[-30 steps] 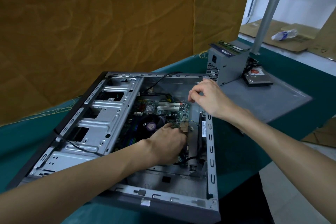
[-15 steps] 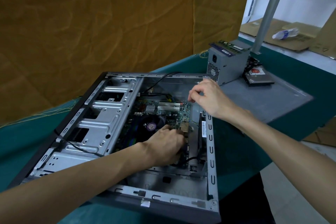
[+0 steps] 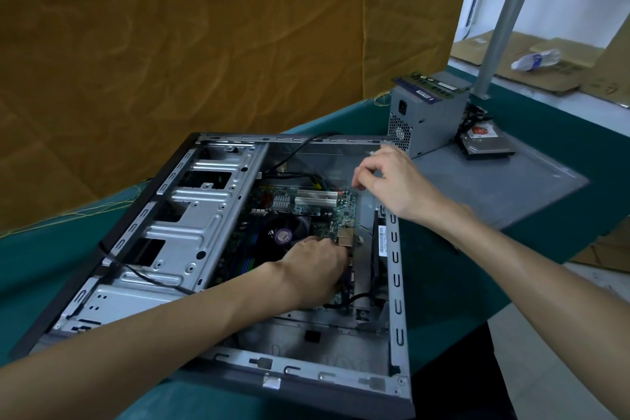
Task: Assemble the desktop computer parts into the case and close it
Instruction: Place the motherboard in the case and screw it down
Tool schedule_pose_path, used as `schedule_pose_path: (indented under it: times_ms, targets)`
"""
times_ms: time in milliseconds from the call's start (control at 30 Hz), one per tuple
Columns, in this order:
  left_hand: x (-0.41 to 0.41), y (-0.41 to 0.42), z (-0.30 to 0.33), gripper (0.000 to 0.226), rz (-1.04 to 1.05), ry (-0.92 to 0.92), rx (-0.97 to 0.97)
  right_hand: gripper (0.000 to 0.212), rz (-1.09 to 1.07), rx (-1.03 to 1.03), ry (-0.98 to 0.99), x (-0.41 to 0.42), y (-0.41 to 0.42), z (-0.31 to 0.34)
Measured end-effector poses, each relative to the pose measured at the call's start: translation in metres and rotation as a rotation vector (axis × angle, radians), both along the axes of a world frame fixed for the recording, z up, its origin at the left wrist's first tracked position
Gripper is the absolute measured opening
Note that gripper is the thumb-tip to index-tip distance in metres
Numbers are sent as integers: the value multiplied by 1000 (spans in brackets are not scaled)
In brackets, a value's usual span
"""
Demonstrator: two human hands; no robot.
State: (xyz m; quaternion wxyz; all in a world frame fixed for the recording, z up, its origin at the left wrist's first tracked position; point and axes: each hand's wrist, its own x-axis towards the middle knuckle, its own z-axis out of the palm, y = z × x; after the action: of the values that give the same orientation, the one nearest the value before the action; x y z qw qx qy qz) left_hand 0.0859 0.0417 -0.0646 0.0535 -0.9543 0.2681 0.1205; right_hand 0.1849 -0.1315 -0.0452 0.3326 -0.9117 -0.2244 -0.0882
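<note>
Left hand [image 3: 315, 271] down inside the open case [image 3: 395, 283], knuckles up, fingers curled and pressed onto the near right part of the motherboard [image 3: 306, 211]; whether anything is pinched under those fingers, cannot tell. Right hand [image 3: 392, 181] at the far right corner of the case, fingers loosely curled with thumb and forefinger drawn close together just above the board's far edge; whether a small part is held between them, cannot tell. Wrist resting on the case's right rim.

Case lying on its side on a teal cloth-covered table [image 3: 443, 283], lid off: bare stamped steel, dull grey, with punched slots along the rim and a ribbed drive cage [image 3: 191, 215] filling the left half. Green circuit board in the middle, studded with small parts, two pale long slots, a finned metal heat sink and a round dark fan [image 3: 284, 232] with a purple sticker. Thin black cables looping over the cage and the far wall.

Flat grey side panel [image 3: 504, 187] beside the case to the right, matt and lightly scuffed. On it a boxy grey power supply [image 3: 426, 116] with a perforated grille, memory sticks [image 3: 429, 82] lying across its top, and a hard drive [image 3: 487, 143] with a red label just beside it. Wrinkled ochre cloth [image 3: 170, 44] hanging behind.
</note>
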Motion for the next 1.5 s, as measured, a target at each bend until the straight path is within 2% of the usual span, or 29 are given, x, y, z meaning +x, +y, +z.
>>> schedule_pose_path:
  times_ms: [167, 333, 533, 633, 700, 733, 900, 1067, 1167, 1367, 1500]
  targets:
    - [2, 8, 2, 21, -74, 67, -29, 35, 3, -2, -1, 1, 0, 1]
    - [6, 7, 4, 17, -22, 86, -36, 34, 1, -3, 5, 0, 0, 1]
    - [7, 8, -1, 27, -61, 22, 49, 34, 2, 3, -3, -2, 1, 2]
    - [5, 6, 0, 21, -67, 5, 63, 35, 3, 16, 2, -2, 1, 2]
    - [2, 1, 1, 9, -80, -25, 86, 35, 4, 20, -5, -2, 1, 2]
    - [0, -1, 2, 5, -70, -38, 92, 35, 6, 21, -8, -2, 1, 1]
    - [1, 0, 4, 21, 83, -34, -11, 36, 4, 27, -11, -1, 1, 0]
    - [5, 7, 1, 20, 31, 15, -118, 35, 5, 19, -2, 0, 1, 0]
    - [8, 9, -1, 25, -12, 15, -99, 34, -3, 18, -1, 0, 1, -1]
    - [10, 4, -2, 19, -55, 3, -67, 33, -16, -11, 8, -2, 2, 1]
    - [11, 3, -3, 18, -84, -7, -58, 33, -42, -119, 11, -1, 4, 2]
